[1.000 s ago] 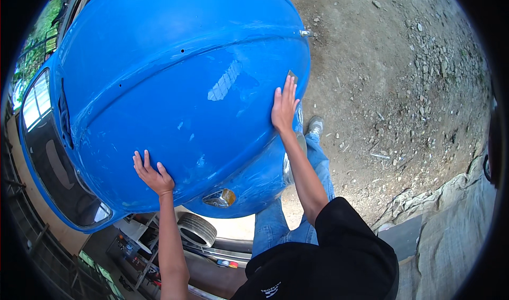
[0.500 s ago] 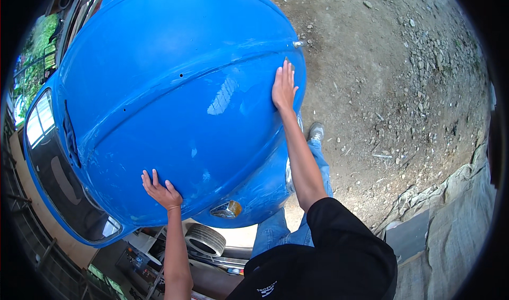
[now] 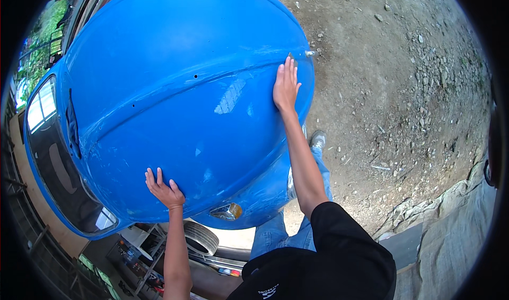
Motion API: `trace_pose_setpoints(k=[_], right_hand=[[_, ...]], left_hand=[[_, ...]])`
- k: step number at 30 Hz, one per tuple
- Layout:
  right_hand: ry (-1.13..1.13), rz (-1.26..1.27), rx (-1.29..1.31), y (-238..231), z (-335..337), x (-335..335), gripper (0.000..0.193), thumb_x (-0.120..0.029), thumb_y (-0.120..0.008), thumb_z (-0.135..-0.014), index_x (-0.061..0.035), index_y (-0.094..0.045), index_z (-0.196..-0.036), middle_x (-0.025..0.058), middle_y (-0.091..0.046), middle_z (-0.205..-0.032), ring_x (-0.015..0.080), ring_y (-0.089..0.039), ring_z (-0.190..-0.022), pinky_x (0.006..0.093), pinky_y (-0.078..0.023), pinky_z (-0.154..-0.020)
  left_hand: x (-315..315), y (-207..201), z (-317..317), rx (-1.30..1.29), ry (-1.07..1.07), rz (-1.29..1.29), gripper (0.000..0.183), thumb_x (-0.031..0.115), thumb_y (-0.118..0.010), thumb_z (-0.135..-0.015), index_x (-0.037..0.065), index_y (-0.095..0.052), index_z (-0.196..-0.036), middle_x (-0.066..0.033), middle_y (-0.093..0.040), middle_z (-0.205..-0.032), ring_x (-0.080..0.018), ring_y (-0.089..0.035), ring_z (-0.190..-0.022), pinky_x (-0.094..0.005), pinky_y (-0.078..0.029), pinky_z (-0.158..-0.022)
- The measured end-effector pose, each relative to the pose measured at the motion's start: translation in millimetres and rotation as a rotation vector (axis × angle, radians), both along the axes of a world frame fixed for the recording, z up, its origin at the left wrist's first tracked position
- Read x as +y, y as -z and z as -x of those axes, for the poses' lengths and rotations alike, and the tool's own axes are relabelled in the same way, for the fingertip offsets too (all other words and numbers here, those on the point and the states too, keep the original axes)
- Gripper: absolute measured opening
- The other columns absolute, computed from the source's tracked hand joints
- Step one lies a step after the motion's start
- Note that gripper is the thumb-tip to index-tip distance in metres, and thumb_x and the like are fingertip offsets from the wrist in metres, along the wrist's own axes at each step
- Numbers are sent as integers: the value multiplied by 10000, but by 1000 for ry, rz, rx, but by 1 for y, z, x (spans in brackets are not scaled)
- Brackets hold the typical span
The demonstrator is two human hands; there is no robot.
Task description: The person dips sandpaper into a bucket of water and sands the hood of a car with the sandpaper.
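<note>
A blue car hood (image 3: 175,135), rounded and with a ridge along its middle, fills much of the view. My left hand (image 3: 165,188) rests flat on its near side, fingers spread, holding nothing I can see. Farther forward, my right hand (image 3: 287,85) lies flat on the hood with its fingers stretched out, near the small metal fitting (image 3: 310,53) at the front. A small dark grey edge (image 3: 294,58) pokes out by its fingertips; the rest is hidden under the hand. Pale scuffs and a whitish patch (image 3: 229,96) mark the paint.
The windscreen (image 3: 55,157) stands at the left. An amber turn-signal lamp (image 3: 228,211) sits on the near fender. Below it are a tyre (image 3: 201,238) and a metal rack (image 3: 151,260). Stony ground (image 3: 366,103) and a grey tarp (image 3: 445,241) lie to the right.
My view has shifted slightly, so the car appears farther right. Relative to the hood, my right hand has slid a little toward the windscreen; the left rests in about the same spot.
</note>
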State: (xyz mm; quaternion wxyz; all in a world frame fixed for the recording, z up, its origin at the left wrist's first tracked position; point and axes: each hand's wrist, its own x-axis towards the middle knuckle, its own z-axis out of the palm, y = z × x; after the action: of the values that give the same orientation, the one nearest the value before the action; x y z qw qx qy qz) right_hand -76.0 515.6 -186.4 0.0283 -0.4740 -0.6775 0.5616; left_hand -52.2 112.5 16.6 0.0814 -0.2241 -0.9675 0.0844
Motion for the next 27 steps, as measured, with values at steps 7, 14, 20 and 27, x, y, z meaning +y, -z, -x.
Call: trace_pose_setpoints(k=[7, 14, 20, 27], right_hand=[[-555, -308, 431, -66, -39, -41, 532, -357, -485, -980, -174, -413, -1475, 60, -384, -1537, 261, -327, -1434, 620, -96, -1157], [139, -132, 473, -12, -1, 3, 402, -168, -531, -956, -2, -484, -1318, 185, -470, -1378, 299, -505, -1248, 407, -391, -1055], [35, -173, 82, -27, 16, -33, 620, -353, -397, -1013, -15, -267, -1516, 178, -257, -1578, 330, -232, -1466, 493, -147, -1192], [-212, -290, 230, -92, 10, -91, 668, -380, -464, -985, -31, -270, -1521, 147, -267, -1582, 310, -238, -1467, 501, -141, -1189]], left_hand=[[-1, -4, -1, -1, -22, 13, 502, 375, -337, -1018, 120, -411, -1443, -145, -302, -1554, -368, -265, -1432, -534, -195, -1156], [2, 0, -1, -7, -20, -19, 489, 356, -367, -994, 142, -420, -1430, -143, -320, -1545, -370, -278, -1429, -551, -197, -1153], [4, 0, -2, 1, -29, -37, 482, 336, -406, -965, 169, -438, -1416, -140, -344, -1532, -366, -303, -1421, -554, -208, -1153], [4, 0, -3, 9, -42, -29, 485, 317, -417, -954, 183, -441, -1418, -135, -370, -1515, -355, -314, -1418, -549, -213, -1158]])
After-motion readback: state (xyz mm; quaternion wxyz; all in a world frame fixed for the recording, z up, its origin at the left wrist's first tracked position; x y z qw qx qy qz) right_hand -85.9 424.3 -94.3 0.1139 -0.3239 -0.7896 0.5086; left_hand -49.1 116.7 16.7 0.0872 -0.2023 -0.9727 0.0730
